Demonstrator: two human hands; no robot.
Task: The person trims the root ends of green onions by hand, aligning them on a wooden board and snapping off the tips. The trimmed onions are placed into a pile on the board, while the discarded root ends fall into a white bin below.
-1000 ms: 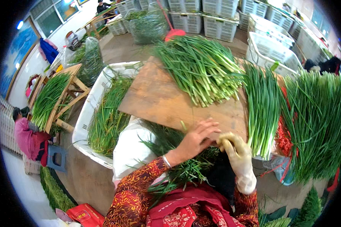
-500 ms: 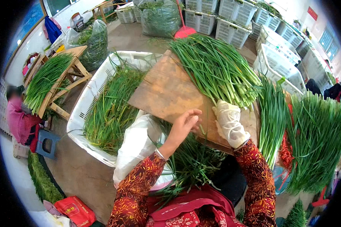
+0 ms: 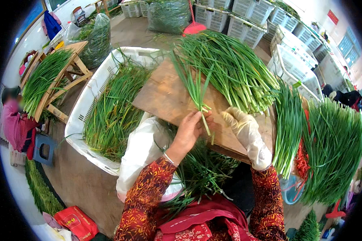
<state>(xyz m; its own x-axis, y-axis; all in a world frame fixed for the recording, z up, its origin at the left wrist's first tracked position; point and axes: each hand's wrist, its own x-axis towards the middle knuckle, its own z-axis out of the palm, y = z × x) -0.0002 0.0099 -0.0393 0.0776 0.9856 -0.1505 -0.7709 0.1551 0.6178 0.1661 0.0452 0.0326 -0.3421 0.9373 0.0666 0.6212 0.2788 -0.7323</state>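
Observation:
My left hand [image 3: 188,131], bare, pinches a few Chinese chive stalks [image 3: 198,96] near their pale cut ends, over the near edge of a wooden board [image 3: 159,94]. Their leaves point away from me. My right hand [image 3: 247,134], in a cream-coloured glove, is just right of it, fingers loosely curled and apart, with nothing visible in them. Beyond the glove lies a large pile of chives [image 3: 233,72], pale stalk ends toward the lower right. Loose chives [image 3: 203,172] hang below the board above my lap, beside a white sack [image 3: 142,146].
On the left stands a white crate [image 3: 74,130] of loose greens. Upright chive bundles [image 3: 334,148] and red ties [image 3: 302,162] are at the right. A person [image 3: 18,124] sits by another sloping board [image 3: 56,90]. Stacked crates [image 3: 247,30] and a red dustpan [image 3: 194,28] are farther back.
My left hand, empty before, now grips a few chive stalks at the left of the pile. My right hand has drawn back slightly from the pile's stalk ends.

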